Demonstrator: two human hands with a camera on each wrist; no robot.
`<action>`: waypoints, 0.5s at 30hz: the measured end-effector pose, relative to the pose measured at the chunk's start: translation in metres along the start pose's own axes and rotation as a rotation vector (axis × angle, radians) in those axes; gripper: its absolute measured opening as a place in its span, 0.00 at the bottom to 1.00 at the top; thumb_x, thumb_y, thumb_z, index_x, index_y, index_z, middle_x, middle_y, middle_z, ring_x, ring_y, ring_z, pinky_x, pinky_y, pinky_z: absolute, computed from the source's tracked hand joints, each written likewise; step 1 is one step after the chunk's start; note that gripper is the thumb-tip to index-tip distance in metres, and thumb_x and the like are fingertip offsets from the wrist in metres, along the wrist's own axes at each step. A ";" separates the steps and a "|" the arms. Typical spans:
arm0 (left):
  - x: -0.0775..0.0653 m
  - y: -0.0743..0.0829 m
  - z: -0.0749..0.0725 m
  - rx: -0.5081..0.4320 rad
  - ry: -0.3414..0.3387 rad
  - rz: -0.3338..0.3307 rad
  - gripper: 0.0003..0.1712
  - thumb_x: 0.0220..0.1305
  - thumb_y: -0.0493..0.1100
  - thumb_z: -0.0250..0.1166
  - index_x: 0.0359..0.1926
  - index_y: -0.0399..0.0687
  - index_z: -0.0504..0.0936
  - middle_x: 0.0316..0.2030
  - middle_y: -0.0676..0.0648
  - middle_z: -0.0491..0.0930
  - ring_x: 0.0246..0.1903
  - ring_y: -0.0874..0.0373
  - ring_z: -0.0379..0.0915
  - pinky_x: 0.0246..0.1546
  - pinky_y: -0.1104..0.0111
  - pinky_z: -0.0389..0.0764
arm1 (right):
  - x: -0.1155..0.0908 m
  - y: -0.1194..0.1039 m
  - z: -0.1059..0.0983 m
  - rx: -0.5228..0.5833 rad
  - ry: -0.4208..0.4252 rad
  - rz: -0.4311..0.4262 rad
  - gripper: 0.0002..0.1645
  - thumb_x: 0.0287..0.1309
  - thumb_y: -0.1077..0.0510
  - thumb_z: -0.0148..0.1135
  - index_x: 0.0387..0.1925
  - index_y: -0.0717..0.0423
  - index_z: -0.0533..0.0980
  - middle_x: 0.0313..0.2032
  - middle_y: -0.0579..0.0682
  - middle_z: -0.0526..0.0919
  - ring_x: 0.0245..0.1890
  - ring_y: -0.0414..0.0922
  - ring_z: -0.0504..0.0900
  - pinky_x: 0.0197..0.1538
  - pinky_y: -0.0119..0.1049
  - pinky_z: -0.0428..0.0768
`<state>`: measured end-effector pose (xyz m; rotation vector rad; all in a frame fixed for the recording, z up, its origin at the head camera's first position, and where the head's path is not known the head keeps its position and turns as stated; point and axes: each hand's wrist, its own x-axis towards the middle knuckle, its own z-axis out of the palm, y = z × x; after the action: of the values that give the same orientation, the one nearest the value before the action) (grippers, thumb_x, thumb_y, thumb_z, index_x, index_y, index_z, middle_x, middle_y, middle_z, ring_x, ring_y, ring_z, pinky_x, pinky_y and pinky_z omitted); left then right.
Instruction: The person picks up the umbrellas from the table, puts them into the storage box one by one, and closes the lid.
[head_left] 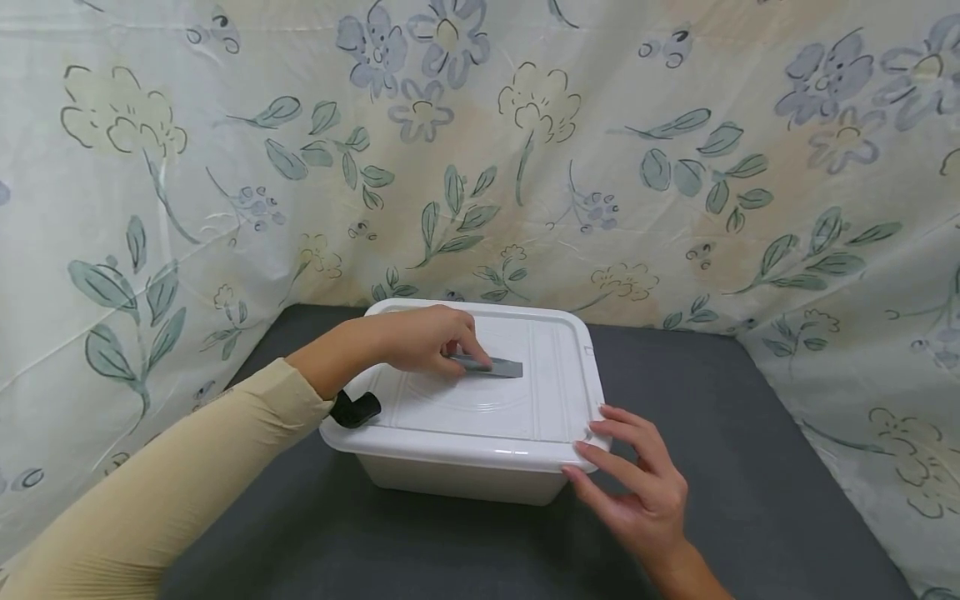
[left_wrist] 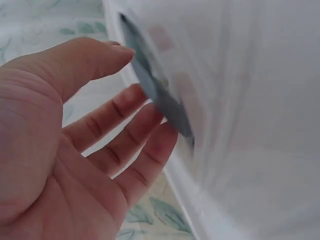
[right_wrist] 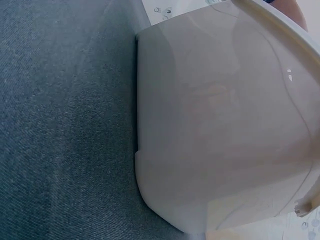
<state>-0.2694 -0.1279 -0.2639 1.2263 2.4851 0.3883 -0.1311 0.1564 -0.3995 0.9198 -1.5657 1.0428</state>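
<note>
A pale plastic storage box with a white lid on it stands in the middle of the table. Over the lid, my left hand pinches a flat grey strip between thumb and fingers. The left wrist view shows the same strip slanting close against the white lid surface, fingertips along its edge. At the lid's near right corner, my right hand rests its spread fingertips on the rim. The box's side wall fills much of the right wrist view.
A dark grey cloth covers the table under the box. Floral curtains hang behind it and at both sides. A black cylindrical piece sits at my left wrist, above the lid's left edge.
</note>
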 end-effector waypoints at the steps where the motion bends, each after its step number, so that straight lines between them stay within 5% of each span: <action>1: -0.003 0.000 -0.001 -0.002 0.007 -0.011 0.20 0.68 0.40 0.68 0.59 0.59 0.86 0.46 0.53 0.81 0.44 0.59 0.75 0.47 0.68 0.78 | 0.000 0.000 0.000 0.001 0.004 -0.002 0.15 0.52 0.57 0.80 0.33 0.67 0.88 0.42 0.66 0.84 0.56 0.59 0.82 0.64 0.33 0.78; 8: -0.032 -0.006 -0.007 0.007 0.096 -0.111 0.20 0.72 0.48 0.65 0.62 0.59 0.84 0.51 0.53 0.81 0.54 0.54 0.77 0.54 0.59 0.81 | 0.003 -0.004 -0.001 -0.029 -0.012 0.028 0.17 0.56 0.54 0.77 0.33 0.66 0.88 0.41 0.67 0.83 0.58 0.55 0.81 0.65 0.31 0.77; 15: -0.057 -0.024 -0.003 0.167 0.213 -0.219 0.23 0.72 0.50 0.65 0.64 0.51 0.82 0.57 0.44 0.79 0.57 0.47 0.76 0.60 0.51 0.78 | 0.000 -0.001 0.001 -0.056 -0.007 -0.023 0.16 0.56 0.54 0.78 0.32 0.66 0.88 0.39 0.67 0.83 0.54 0.58 0.82 0.64 0.32 0.78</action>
<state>-0.2551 -0.1886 -0.2605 1.0012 2.8492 0.2702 -0.1305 0.1553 -0.3999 0.9021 -1.5788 0.9764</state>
